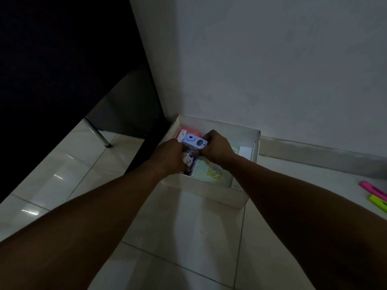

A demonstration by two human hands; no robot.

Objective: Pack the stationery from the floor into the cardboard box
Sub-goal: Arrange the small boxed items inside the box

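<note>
Hands, left [171,152] and right [217,146], grip lilac sharpener [193,141] over box [209,191]; no legible writing.

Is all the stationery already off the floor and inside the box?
No: a pink highlighter and a yellow highlighter lie on the floor tiles to the right of the cardboard box.
</note>
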